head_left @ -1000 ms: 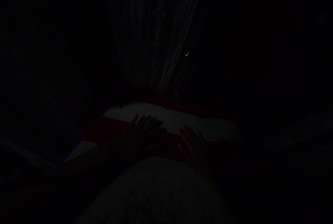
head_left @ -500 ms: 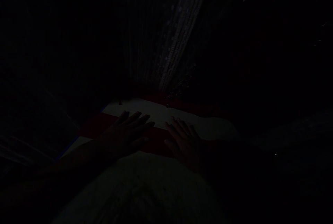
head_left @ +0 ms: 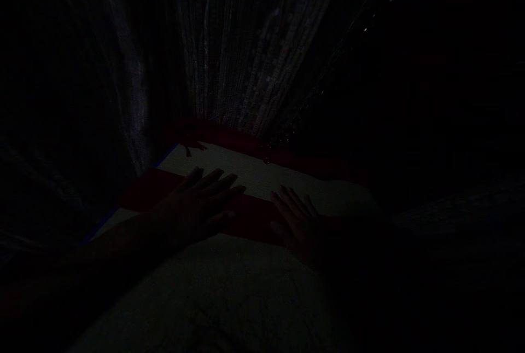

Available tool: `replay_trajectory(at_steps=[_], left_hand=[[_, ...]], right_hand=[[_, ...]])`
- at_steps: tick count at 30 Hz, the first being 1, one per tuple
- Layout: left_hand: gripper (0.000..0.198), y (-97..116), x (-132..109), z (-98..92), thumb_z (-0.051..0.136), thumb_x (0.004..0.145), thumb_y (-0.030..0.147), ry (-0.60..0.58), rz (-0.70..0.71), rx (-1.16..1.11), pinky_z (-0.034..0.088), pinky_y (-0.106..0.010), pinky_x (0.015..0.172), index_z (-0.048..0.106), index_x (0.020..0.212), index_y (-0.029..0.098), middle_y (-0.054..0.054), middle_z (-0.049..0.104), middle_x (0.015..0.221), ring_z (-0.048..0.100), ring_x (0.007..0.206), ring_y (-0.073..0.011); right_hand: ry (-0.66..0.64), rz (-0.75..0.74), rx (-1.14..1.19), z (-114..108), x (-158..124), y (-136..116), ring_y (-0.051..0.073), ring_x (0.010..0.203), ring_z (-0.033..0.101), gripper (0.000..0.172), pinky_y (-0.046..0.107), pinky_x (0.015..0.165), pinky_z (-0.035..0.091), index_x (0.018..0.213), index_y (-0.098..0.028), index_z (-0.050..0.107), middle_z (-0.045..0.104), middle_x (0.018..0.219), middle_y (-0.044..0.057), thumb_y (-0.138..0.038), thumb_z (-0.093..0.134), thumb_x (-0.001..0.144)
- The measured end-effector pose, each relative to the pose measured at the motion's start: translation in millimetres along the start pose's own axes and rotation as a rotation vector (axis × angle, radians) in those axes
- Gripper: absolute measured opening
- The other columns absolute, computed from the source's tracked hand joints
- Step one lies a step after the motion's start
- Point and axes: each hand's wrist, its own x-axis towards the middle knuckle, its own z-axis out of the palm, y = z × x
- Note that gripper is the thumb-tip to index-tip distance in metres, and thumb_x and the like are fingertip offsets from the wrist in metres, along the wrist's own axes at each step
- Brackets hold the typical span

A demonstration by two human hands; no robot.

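Note:
The scene is very dark. My left hand lies flat with its fingers stretched out on a pale cloth that has a dark red band across it. My right hand rests flat beside it on the same red band, fingers spread and pointing away from me. Neither hand holds anything. A second red band runs along the far edge of the cloth.
A striped, shimmering fabric hangs or rises behind the cloth. A small shiny bead or button glints at the far red band. Everything to the left and right is too dark to make out.
The view has tilted up, showing more of the hanging fabric and the far red band. Both hands stay flat on the cloth, shifted slightly over the red band.

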Motion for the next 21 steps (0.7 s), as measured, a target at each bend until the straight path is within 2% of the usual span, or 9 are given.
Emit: replay_trajectory(at_steps=[3,7,9,12,14,16,21], left_hand=[[0.062,-3,-1,-1.2,0.029,0.109,0.062,-0.005,-0.004,0.001,0.011,-0.064,0.130,0.021,0.166,0.040,0.002,0.015,0.174,0.015,0.163,-0.0300],[0.065,-2,4,-0.6,0.027,0.107,0.067,-0.060,-0.018,-0.031,0.009,-0.066,0.129,0.021,0.166,0.041,0.001,0.013,0.174,0.011,0.163,-0.0316],[0.067,9,15,0.8,0.027,0.104,0.071,-0.027,-0.017,-0.060,0.007,-0.070,0.127,0.027,0.165,0.042,0.001,0.015,0.174,0.010,0.163,-0.0349],[0.071,38,40,4.1,0.027,0.104,0.072,0.029,0.048,-0.096,0.004,-0.072,0.127,0.029,0.165,0.037,-0.001,0.020,0.174,0.010,0.163,-0.0364],[0.074,56,55,7.3,0.030,0.105,0.069,0.000,0.100,-0.105,0.006,-0.070,0.128,0.025,0.167,0.030,-0.005,0.019,0.174,0.011,0.163,-0.0362],[0.074,65,64,11.3,0.030,0.106,0.066,-0.021,0.141,-0.125,0.009,-0.069,0.129,0.022,0.168,0.025,-0.006,0.020,0.173,0.013,0.162,-0.0354],[0.080,54,59,17.5,0.023,0.103,0.074,-0.028,0.186,-0.155,0.006,-0.066,0.130,0.026,0.166,0.025,-0.005,0.018,0.173,0.011,0.163,-0.0332]], right_hand=[[0.018,0.003,-0.008,4,-7,11,0.027,0.159,0.028,0.065,0.068,0.125,0.028,0.163,-0.025,0.036,0.024,0.170,0.001,-0.059,0.018,0.110],[-0.006,0.006,-0.033,2,-8,11,0.026,0.159,0.026,0.066,0.067,0.125,0.029,0.164,-0.025,0.034,0.020,0.171,0.000,-0.060,0.018,0.110],[-0.008,0.008,-0.035,1,-9,10,0.025,0.160,0.024,0.066,0.066,0.126,0.028,0.164,-0.026,0.033,0.019,0.171,-0.001,-0.061,0.019,0.110],[0.006,-0.006,-0.025,4,-10,10,0.025,0.161,0.021,0.068,0.065,0.128,0.025,0.164,-0.022,0.034,0.019,0.171,0.000,-0.061,0.020,0.110],[0.022,-0.012,-0.026,7,-10,11,0.026,0.160,0.023,0.068,0.065,0.128,0.025,0.160,-0.016,0.041,0.024,0.170,0.003,-0.056,0.016,0.111],[0.024,-0.010,-0.035,7,-11,11,0.027,0.159,0.025,0.069,0.065,0.128,0.025,0.157,-0.012,0.047,0.029,0.168,0.006,-0.052,0.012,0.111],[0.034,-0.001,-0.033,3,-10,8,0.026,0.160,0.025,0.073,0.065,0.127,0.029,0.161,-0.016,0.039,0.021,0.170,0.002,-0.060,0.010,0.110]])
